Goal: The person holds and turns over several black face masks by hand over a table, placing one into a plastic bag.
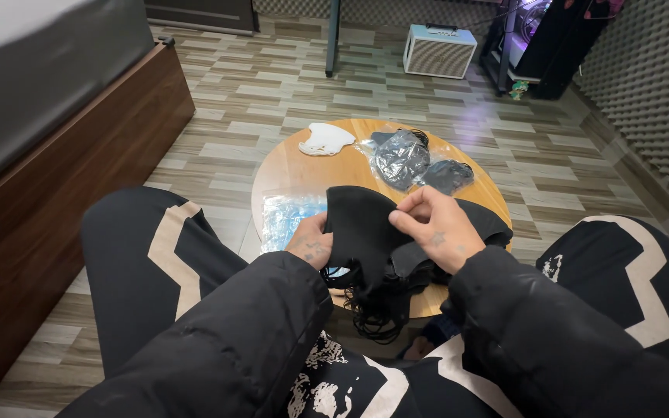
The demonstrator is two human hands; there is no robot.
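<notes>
While the person sits over the small round wooden table [303, 174], both hands work a stack of soft black fabric face masks [365, 232] at its near edge. The left hand [309, 241] has its fingers tucked under the left side of the top mask, closed on the cloth. The right hand [437, 226] pinches the mask's upper right edge between thumb and forefinger, the other fingers curled loosely. More black masks lie beneath, their thin ear loops [373, 317] dangling over the near edge toward the lap.

Just left of the masks lies a clear blue-tinted plastic wrapper [284, 217]. Toward the far edge sit a white moulded mask [325, 139] and two clear plastic bags of dark masks [404, 159] (one crumpled, one flatter).

The risk I judge likeliest: the hanging loops are tangled, so lifting the top mask could drag others off the edge onto the wood-patterned floor [272, 85]. The slippery wrapper could also slide off if nudged.
</notes>
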